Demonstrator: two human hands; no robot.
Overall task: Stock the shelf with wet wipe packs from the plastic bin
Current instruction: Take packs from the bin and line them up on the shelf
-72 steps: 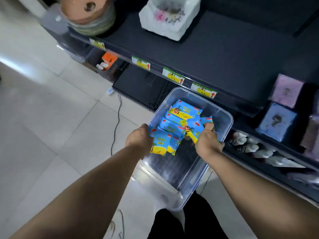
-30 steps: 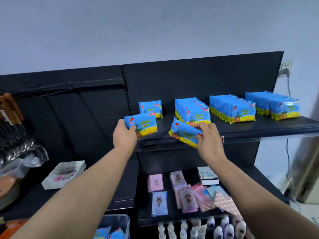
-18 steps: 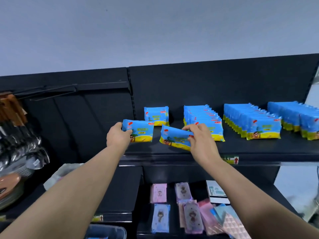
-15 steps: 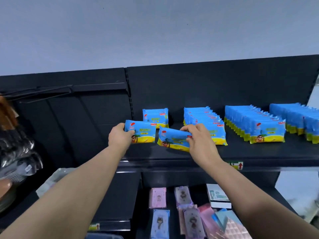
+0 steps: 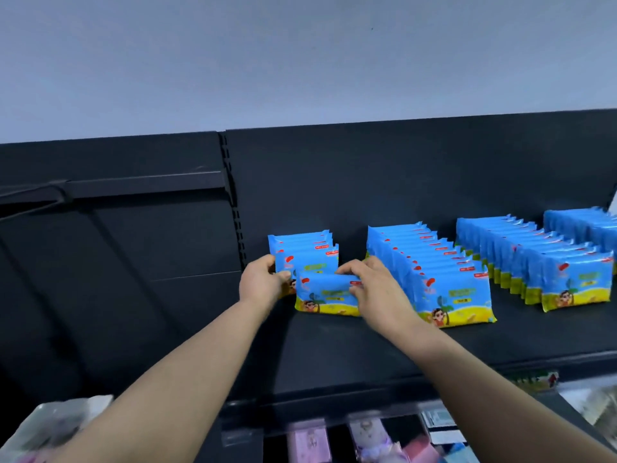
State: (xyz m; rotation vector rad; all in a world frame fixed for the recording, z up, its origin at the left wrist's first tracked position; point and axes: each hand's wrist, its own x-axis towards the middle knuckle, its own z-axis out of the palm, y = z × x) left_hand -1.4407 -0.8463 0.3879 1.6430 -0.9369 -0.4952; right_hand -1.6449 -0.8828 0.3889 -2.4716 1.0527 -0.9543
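The right hand (image 5: pixel 377 289) is pinching a blue-and-yellow plastic wet wipe pack (image 5: pixel 325 299) that is resting on the black metal shelf (image 5: pixel 334 349). Just behind, the left hand (image 5: pixel 262 282) is gripping a second pack (image 5: pixel 314 259) by its left edge.

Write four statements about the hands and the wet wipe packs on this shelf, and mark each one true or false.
1. The right hand grips the front pack of the leftmost row. True.
2. The left hand is empty. False: it holds the second pack, just behind the front pack.
3. The leftmost row is the shortest one in view on the shelf. True.
4. The packs are pink. False: they are blue with a yellow base.
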